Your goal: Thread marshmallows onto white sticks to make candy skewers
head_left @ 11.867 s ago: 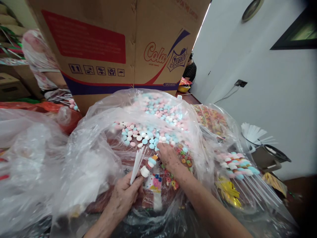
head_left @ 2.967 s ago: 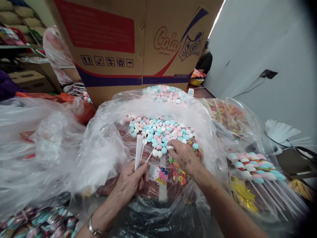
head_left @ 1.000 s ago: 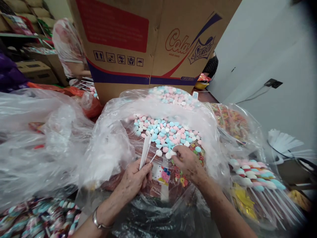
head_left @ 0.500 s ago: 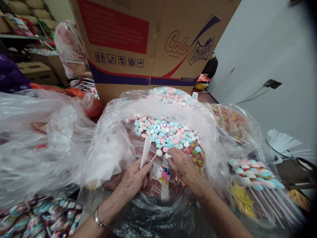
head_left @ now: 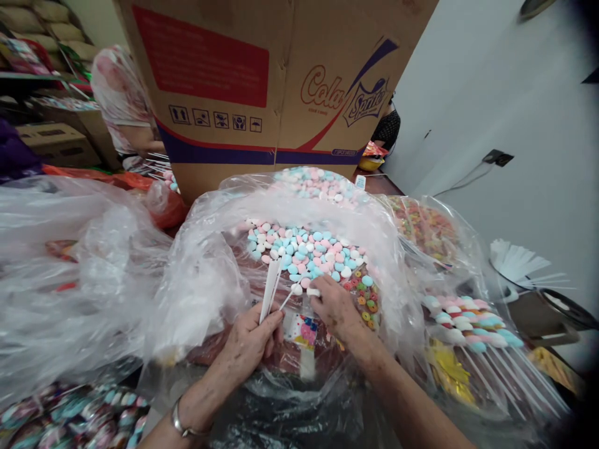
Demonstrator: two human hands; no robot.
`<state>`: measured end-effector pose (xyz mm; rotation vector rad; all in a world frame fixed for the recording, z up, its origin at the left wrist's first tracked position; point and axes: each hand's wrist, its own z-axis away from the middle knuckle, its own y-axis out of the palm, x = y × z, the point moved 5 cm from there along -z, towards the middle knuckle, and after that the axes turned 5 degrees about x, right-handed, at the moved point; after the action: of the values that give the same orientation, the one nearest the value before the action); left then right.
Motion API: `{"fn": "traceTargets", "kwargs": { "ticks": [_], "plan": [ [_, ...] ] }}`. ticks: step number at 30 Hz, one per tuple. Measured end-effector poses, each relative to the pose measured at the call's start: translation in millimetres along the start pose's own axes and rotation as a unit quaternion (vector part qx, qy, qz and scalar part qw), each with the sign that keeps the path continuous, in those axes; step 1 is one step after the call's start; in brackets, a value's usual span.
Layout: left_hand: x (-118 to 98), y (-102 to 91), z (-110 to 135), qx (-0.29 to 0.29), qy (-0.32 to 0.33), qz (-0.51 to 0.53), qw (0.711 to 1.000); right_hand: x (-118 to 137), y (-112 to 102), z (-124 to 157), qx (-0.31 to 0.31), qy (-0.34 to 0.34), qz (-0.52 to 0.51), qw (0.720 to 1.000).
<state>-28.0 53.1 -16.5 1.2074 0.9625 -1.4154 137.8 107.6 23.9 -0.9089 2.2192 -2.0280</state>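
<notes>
My left hand (head_left: pixel 255 340) is closed around a bundle of flat white sticks (head_left: pixel 270 288) pointing up and away. A thinner white stick (head_left: pixel 286 299) slants out of the same grip toward the candies. My right hand (head_left: pixel 337 312) pinches a white marshmallow-like candy (head_left: pixel 313 292) between thumb and fingertips, a short way right of the thin stick's tip. Just beyond both hands spreads a heap of pink, blue and white candies (head_left: pixel 304 249). Small coloured ring candies (head_left: pixel 368 301) lie right of my right hand. Between my hands is a colourful printed packet (head_left: pixel 304 330).
Clear plastic bags (head_left: pixel 196 249) surround the work spot. A tall cardboard box (head_left: pixel 224 81) blocks the far side. Finished-looking candy skewers (head_left: pixel 472 324) lie at right, wrapped candies (head_left: pixel 88 421) at lower left. Another person (head_left: pixel 124 100) stands behind the box's left edge.
The view has swung slightly, so the scene sits further left. The white candy in my right fingertips now shows more plainly, turned sideways. My left hand keeps its hold on the sticks.
</notes>
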Motion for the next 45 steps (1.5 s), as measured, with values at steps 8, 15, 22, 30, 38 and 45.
{"fn": "traceTargets", "kwargs": {
  "ticks": [8, 15, 22, 30, 38, 45],
  "plan": [
    [-6.0, 3.7, 1.2, 0.021, -0.008, -0.054, 0.998, -38.4, -1.8, 2.8, -0.069, 0.193, -0.519, 0.83],
    [-2.9, 3.7, 2.3, 0.021, 0.019, -0.089, 0.996, -33.6, -6.1, 2.6, -0.095, 0.234, -0.69, 0.678],
    [-1.2, 4.5, 0.4, 0.012, 0.035, -0.154, 0.987, -30.0, -10.0, 2.9, -0.091, 0.229, -0.706, 0.664],
    [-5.1, 4.0, 0.7, 0.009, 0.047, -0.179, 0.983, -27.2, -9.3, 1.3, -0.068, 0.223, -0.686, 0.689],
    [-6.0, 3.7, -0.4, 0.011, 0.048, -0.205, 0.978, -36.2, -14.1, 7.0, -0.065, 0.171, -0.462, 0.868],
    [-7.0, 4.0, 0.1, 0.013, 0.038, -0.177, 0.983, -23.9, -18.7, 12.6, -0.05, 0.131, -0.319, 0.937]
  ]
}}
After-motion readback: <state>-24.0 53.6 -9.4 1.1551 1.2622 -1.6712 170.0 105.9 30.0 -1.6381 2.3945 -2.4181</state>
